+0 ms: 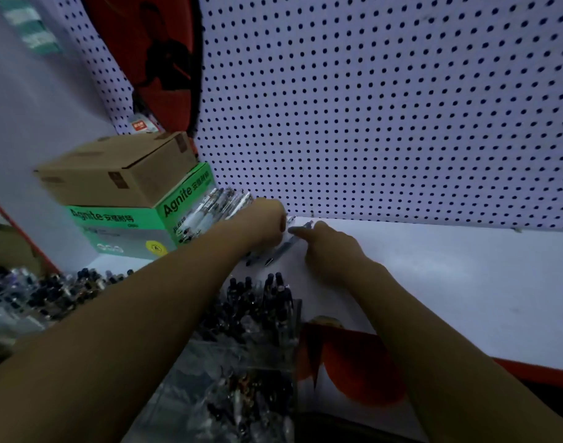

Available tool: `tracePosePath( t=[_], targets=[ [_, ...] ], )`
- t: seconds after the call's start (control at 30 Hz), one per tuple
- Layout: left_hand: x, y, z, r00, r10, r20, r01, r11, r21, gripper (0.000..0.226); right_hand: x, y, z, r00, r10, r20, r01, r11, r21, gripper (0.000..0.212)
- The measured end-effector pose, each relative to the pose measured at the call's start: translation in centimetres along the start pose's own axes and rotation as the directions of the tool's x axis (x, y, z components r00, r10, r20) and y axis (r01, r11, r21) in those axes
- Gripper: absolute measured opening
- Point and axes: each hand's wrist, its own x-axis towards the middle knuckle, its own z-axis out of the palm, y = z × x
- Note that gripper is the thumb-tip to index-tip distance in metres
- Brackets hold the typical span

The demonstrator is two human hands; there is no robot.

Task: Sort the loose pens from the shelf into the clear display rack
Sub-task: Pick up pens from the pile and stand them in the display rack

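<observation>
In the middle of the frame we see both arms reach across the white shelf (433,260) toward its back edge, where it meets the white pegboard (369,107). The left hand (267,223) is curled into a fist over a small cluster of loose pens (275,251) lying on the shelf; its fingers are hidden from us, so we cannot tell whether they actually hold a pen. The right hand (329,243), just beside it, rests on the shelf with its fingers stretched flat toward the same pens, one fingertip pointing left at them. More clear-barrelled pens (216,206) are heaped behind the left wrist, against a green box (129,225) at centre left, which carries a brown cardboard box (120,167) on top. Below the hands, at lower centre, stands the clear display rack (257,346), its compartments packed with dark-capped pens standing upright. Everything is somewhat blurred.
</observation>
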Motion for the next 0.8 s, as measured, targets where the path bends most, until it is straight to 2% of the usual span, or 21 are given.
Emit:
tracePosePath(
  t=[0.1,0.2,0.33,0.43,0.6,0.8],
  targets=[
    [0.8,-0.5,0.7,1.000,0.002,-0.018,-0.002,1.000,0.009,0.017,0.6,0.1,-0.3,1.000,-0.009,0.011,0.009,1.000,-0.024,0.038],
    [0.9,-0.3,1.4,1.000,-0.007,0.020,0.006,1.000,0.030,0.015,0.4,0.5,-0.5,0.997,0.056,-0.047,-0.057,0.998,-0.029,0.025],
    [0.8,0.0,2.6,0.997,-0.013,0.078,0.009,0.999,0.043,0.039,-0.1,1.6,-0.4,0.979,0.166,-0.118,-0.165,0.986,0.022,0.029],
    [0.6,0.1,2.6,0.995,-0.064,0.082,0.064,0.998,0.003,0.024,-0.3,2.4,-0.9,0.977,0.194,-0.091,-0.185,0.977,0.102,0.025],
    [0.2,0.3,1.9,0.994,-0.103,-0.023,0.103,0.995,-0.013,0.033,-0.6,2.6,-1.3,0.975,0.202,-0.096,-0.184,0.968,0.173,0.031],
    [0.1,0.5,2.0,0.994,-0.107,0.013,0.106,0.993,0.043,0.028,-0.6,2.3,-0.6,0.966,0.230,-0.122,-0.210,0.965,0.156,0.020]
  ],
)
